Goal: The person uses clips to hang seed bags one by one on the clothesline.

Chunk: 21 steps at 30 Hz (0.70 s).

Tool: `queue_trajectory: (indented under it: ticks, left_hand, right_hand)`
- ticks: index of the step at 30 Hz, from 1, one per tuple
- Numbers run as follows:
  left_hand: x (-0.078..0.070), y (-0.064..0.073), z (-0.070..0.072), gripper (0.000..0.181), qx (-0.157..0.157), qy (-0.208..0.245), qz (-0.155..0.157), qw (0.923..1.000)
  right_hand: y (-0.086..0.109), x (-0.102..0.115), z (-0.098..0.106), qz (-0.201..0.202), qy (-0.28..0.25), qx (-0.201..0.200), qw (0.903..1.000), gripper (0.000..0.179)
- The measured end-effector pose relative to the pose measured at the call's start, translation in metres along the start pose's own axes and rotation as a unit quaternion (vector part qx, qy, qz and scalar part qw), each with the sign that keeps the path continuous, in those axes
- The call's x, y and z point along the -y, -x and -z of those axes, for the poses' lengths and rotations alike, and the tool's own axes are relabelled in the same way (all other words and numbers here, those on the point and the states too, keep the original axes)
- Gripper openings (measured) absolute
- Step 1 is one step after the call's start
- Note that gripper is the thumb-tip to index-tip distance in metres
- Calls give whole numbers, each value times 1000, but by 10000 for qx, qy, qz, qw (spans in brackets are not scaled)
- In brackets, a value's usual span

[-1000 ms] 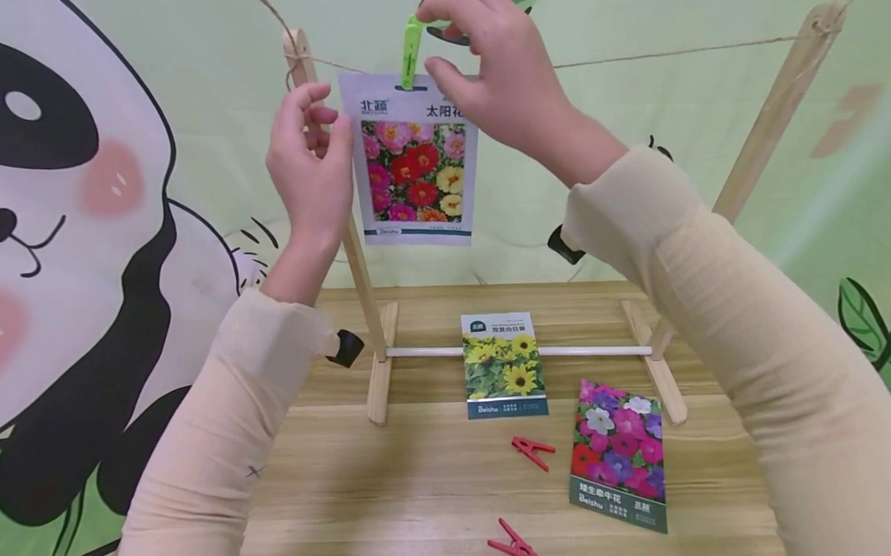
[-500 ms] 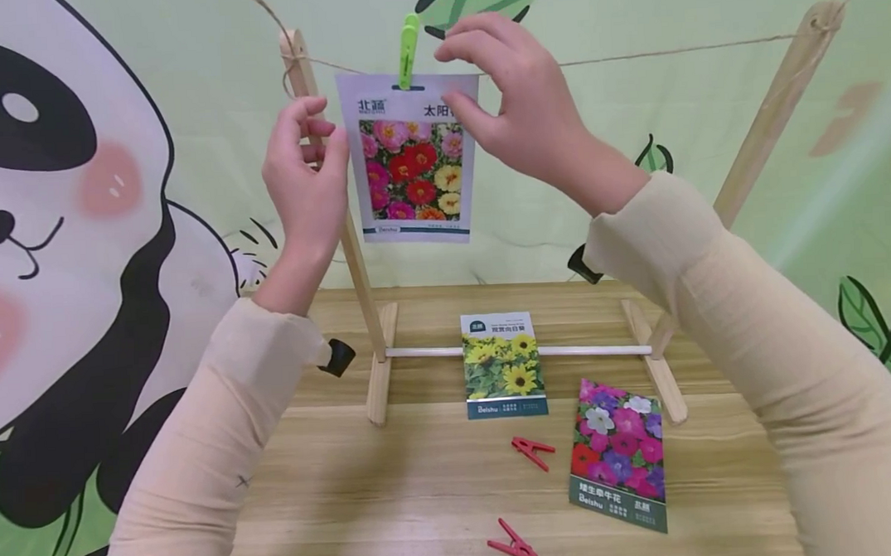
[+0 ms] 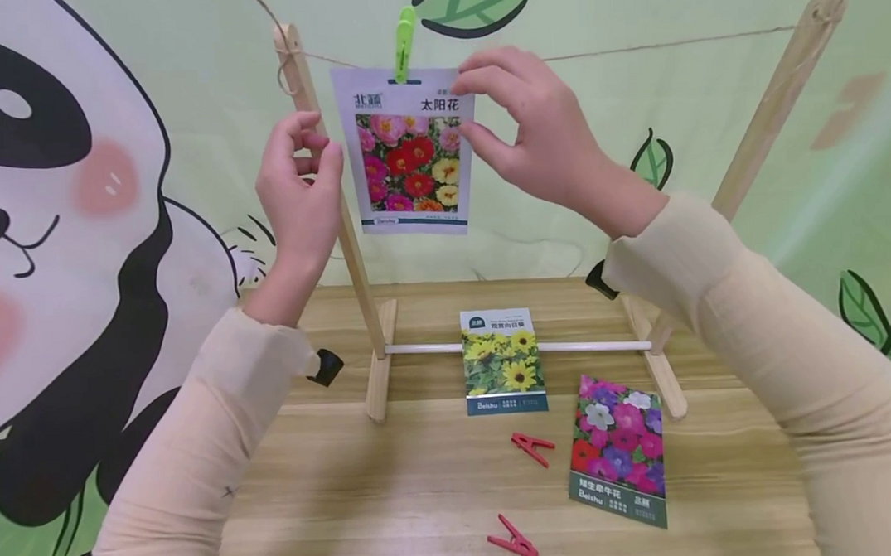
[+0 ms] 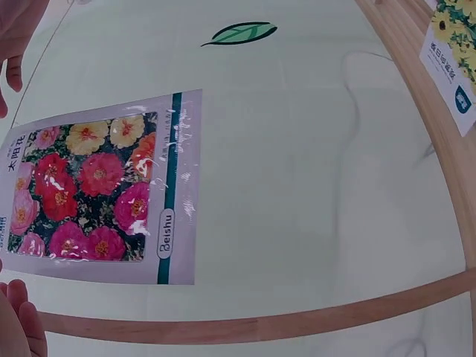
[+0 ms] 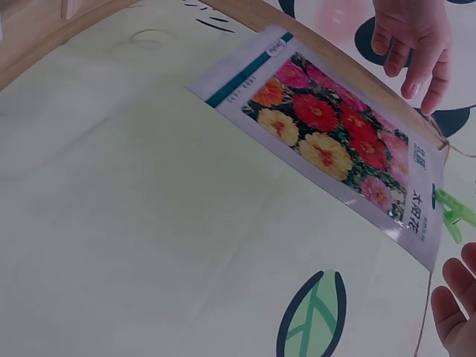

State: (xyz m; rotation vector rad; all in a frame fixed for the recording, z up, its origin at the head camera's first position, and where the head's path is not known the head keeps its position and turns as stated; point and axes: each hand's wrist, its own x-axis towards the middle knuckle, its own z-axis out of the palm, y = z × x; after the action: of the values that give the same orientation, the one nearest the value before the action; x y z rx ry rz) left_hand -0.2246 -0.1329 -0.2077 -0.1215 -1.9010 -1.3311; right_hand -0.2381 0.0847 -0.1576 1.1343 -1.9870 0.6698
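A seed packet with red, pink and yellow flowers hangs from the twine by a bright green clothespin. My left hand is beside the packet's left edge, fingers loosely bent. To the right, my right hand has its fingers and thumb apart around the packet's right edge in the head view. Both wrist views show the packet free of my hands: the right wrist view has a gap between the right fingers and the packet. Neither hand holds anything.
Wooden posts carry the twine, joined low down by a white rod. A sunflower packet lies over the rod. Nearer are a petunia-like flower packet and two red clothespins on the wooden table.
My right hand has let go of the green clothespin and moved down and right. My left hand has drawn slightly left and down from the packet, which stays hanging.
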Motion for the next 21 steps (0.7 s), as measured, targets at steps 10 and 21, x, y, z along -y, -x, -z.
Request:
queue_trajectory:
  ticks: [10,21]
  left_hand:
    - [22,-3,0,28,66,-50,-69,9999]
    - [27,2,4,28,275,-68,79,9996]
  right_hand:
    - [18,-7,-4,59,107,102,9999,26]
    - [30,-8,-2,-145,45,272,9995,26]
